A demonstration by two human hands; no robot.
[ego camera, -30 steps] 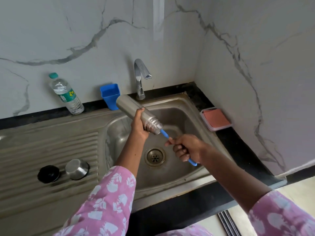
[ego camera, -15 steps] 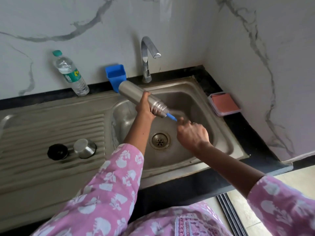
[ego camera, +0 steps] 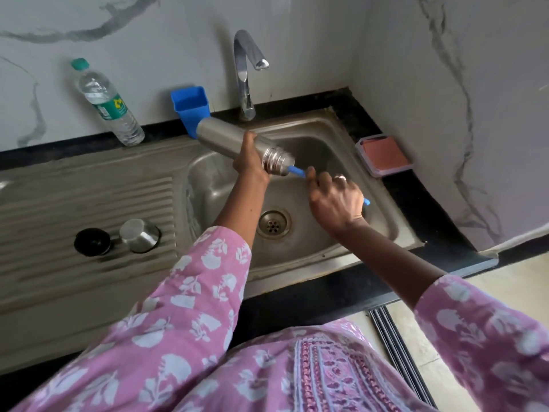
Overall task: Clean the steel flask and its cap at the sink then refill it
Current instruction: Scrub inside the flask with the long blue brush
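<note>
My left hand (ego camera: pixel 251 162) grips the steel flask (ego camera: pixel 225 135) around its middle and holds it tilted over the sink basin (ego camera: pixel 383 221), mouth down to the right. A blue brush handle (ego camera: pixel 297 172) sticks out of the flask's mouth, and my right hand (ego camera: pixel 334 200) is closed around it; the brush head is hidden inside the flask. On the ribbed drainboard (ego camera: pixel 59 203) to the left sit the steel cup cap (ego camera: pixel 139 235) and, beside it, the black stopper (ego camera: pixel 92 242).
The tap (ego camera: pixel 246 66) stands behind the basin with no water running. A blue holder (ego camera: pixel 190 107) and a plastic water bottle (ego camera: pixel 107 104) stand against the marble wall. A box with a pink sponge (ego camera: pixel 384 156) rests on the black counter at right. The drain (ego camera: pixel 273 225) lies below my hands.
My right hand has pushed the brush deeper into the flask, so less blue handle shows. The camera has tilted down, so the scene sits higher and my lap shows.
</note>
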